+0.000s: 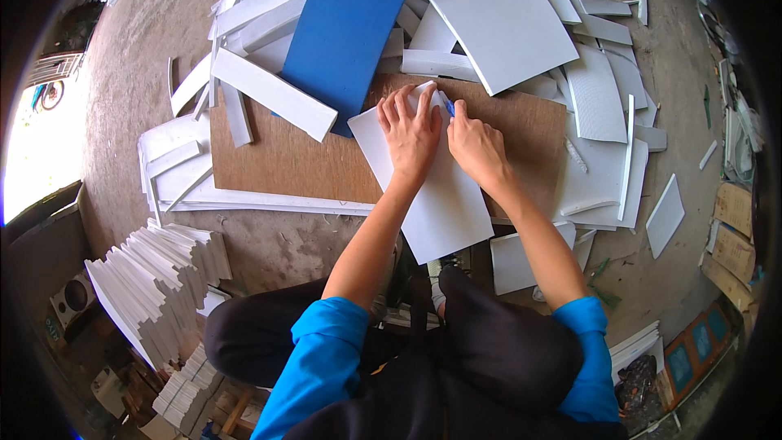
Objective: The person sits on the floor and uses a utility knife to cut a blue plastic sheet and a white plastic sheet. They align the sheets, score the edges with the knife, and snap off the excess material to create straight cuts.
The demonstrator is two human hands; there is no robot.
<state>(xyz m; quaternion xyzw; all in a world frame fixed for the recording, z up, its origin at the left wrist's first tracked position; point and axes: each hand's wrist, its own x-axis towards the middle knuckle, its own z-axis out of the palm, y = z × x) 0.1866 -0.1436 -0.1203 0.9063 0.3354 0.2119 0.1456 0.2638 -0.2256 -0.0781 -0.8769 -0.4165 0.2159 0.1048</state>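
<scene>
A white foam sheet [444, 208] lies at a slant across the brown wooden board [285, 163], its near end reaching past the board's edge toward my knees. My left hand [411, 134] presses on the far part of the sheet, palm down with fingers stretched out. Just right of it, my right hand [476, 143] is closed round a slim blue cutter knife [449, 106] at the sheet's far right edge. Most of the knife is hidden in the fingers, and its blade cannot be made out.
A blue sheet [346, 37] and a large white panel [505, 24] lie on the scrap heap beyond the board. One white strip [273, 94] crosses the board's left part. A stack of white pieces [163, 277] stands at my left; a loose offcut [665, 216] lies right.
</scene>
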